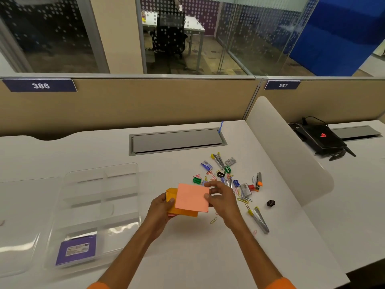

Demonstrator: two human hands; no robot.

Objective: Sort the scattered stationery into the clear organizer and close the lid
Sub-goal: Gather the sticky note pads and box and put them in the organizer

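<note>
While the left hand (pixel 161 207) and right hand (pixel 220 197) pinch the sticky notes (pixel 191 198) by opposite edges, pink over orange, the stack's over the desk (pixel 187 257) between the clear organizer (pixel 100 184) and the scattered clips (pixel 229 180). Partition tags say 386 (pixel 41 85) and 387 (pixel 283 85); the label on the purple pack (pixel 77 250) is too blurry to read.

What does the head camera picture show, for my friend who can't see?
A person's left hand and right hand hold a stack of pink and orange sticky notes over a white desk. An open clear organizer with a purple packet lies left; paper clips and staplers lie scattered right.
</note>
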